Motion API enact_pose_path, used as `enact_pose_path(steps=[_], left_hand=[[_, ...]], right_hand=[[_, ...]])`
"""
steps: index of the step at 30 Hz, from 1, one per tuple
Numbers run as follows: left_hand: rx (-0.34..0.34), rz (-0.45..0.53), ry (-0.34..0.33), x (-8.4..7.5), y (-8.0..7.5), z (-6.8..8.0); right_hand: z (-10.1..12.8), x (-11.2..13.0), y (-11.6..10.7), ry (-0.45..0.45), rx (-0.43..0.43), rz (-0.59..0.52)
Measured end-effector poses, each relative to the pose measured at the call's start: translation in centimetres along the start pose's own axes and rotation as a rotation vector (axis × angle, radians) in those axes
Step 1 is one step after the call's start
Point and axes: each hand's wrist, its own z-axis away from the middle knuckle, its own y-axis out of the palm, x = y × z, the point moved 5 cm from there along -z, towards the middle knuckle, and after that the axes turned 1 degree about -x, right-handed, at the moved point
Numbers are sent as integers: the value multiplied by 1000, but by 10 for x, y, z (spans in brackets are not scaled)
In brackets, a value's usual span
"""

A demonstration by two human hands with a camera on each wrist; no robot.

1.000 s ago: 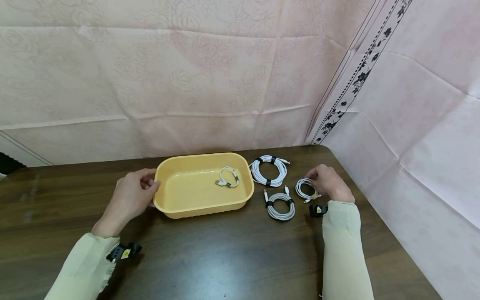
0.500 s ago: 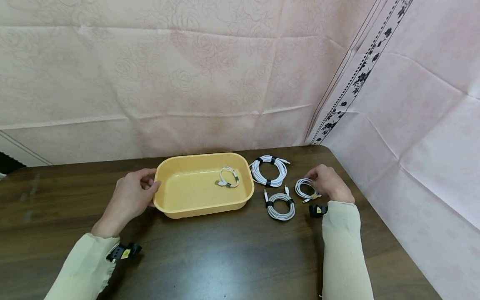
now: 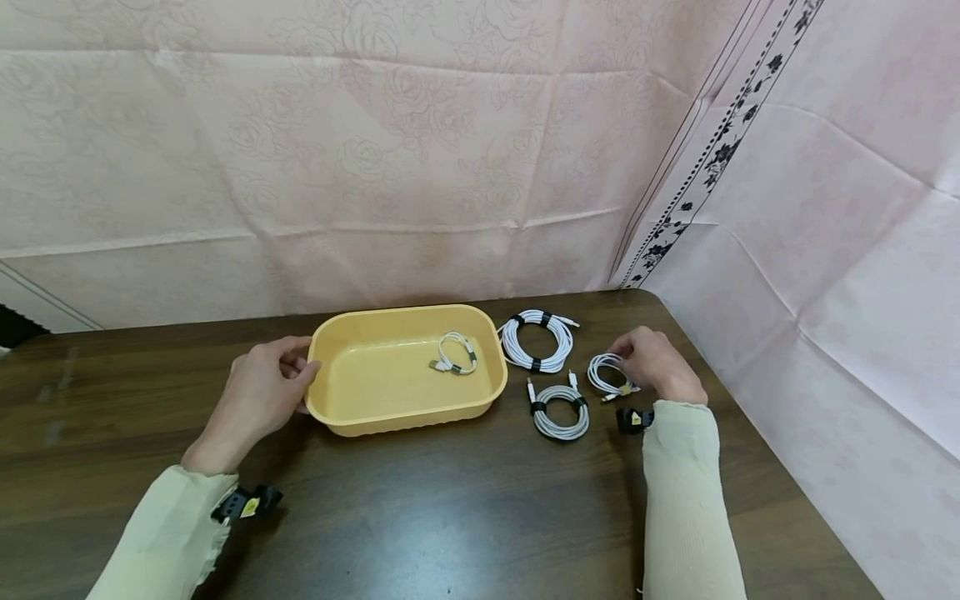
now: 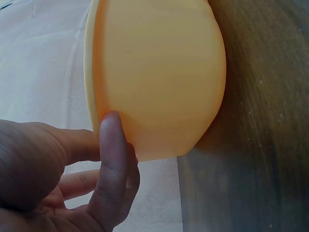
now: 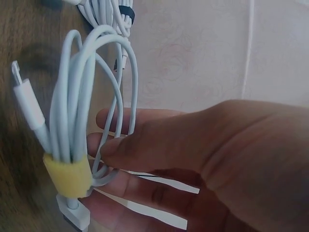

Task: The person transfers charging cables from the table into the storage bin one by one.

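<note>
At the left end of a yellow plastic basin (image 3: 397, 392), my left hand (image 3: 266, 387) pinches the rim between thumb and fingers; the left wrist view shows fingertips on both sides of the wall (image 4: 164, 72). Inside the basin lies a small coiled white USB cable (image 3: 457, 354). Over on the right, my right hand (image 3: 652, 362) pinches the loops of a coiled white charging cable (image 3: 607, 379). In the right wrist view this cable (image 5: 72, 106) has a yellow tie (image 5: 67, 179) around it and a metal-tipped plug pointing up at the left.
Between basin and right hand lie two more cable coils: a thick white one (image 3: 513, 342) with black ties at the back, and a grey-white one (image 3: 551, 429) in front. The brown table (image 3: 420, 517) meets a pale floral cloth (image 3: 360, 167) behind and at right.
The cable at my right hand has shifted very slightly to the left and up. My left hand and the basin stay in place.
</note>
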Motion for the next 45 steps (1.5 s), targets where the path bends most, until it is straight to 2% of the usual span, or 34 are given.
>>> enact_pose_path(steps=[27, 35, 45], left_hand=[[-1, 12, 7, -1, 1, 0], [-21, -2, 32, 0, 0, 0], [-14, -1, 14, 1, 0, 0]], right_hand=[[4, 8, -8, -13, -24, -40], [7, 13, -10, -39, -32, -61], [9, 18, -13, -51, -49, -46]])
